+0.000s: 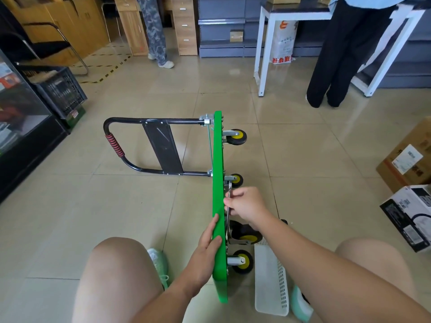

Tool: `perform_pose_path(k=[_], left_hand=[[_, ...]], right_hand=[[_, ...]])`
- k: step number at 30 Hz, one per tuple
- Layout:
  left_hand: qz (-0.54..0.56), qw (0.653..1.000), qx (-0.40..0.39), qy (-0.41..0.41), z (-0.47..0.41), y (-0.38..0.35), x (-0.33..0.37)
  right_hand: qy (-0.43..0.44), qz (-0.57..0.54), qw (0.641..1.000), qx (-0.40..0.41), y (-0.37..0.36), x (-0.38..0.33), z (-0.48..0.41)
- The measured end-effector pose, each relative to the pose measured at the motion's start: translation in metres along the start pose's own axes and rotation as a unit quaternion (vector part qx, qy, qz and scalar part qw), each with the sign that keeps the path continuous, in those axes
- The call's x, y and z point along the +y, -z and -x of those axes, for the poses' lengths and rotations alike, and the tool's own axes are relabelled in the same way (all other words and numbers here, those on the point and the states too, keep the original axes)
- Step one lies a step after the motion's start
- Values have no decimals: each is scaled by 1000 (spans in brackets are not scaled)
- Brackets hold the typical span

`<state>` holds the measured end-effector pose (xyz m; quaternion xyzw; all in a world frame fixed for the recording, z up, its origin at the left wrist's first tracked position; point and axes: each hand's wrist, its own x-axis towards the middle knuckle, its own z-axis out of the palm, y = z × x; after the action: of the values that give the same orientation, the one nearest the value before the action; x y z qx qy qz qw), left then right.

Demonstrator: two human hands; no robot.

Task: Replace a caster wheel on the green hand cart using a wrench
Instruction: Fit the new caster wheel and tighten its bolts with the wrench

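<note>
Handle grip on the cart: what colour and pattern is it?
The grip is red with black spiral bands; head view.

Casters (pixel 238 137) and basket (pixel 271 280) right of cart (pixel 218 159)

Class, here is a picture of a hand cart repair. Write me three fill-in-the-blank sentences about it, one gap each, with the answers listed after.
1. The right hand grips a slim metal ____ beside the deck.
2. The left hand steadies the cart's deck, which stands on edge and is coloured ____.
3. The caster wheels have black tyres and ____ hubs.

Missing words: wrench; green; yellow.
</note>
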<state>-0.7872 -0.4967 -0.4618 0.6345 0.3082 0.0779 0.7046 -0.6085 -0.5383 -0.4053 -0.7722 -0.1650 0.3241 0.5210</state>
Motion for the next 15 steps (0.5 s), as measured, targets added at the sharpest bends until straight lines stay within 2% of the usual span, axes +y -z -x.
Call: perform_pose_path(k=[4, 9, 15], left_hand=[[7, 1000, 1, -1, 2, -1, 2], [14, 1000, 6, 1, 2, -2, 2], [12, 1000, 16, -7, 0, -2, 0]], right_hand=[[48, -63, 997, 10, 17, -15, 16], [152, -32, 988, -4, 29, -16, 60], [169, -58, 983, -31, 17, 27, 93]])
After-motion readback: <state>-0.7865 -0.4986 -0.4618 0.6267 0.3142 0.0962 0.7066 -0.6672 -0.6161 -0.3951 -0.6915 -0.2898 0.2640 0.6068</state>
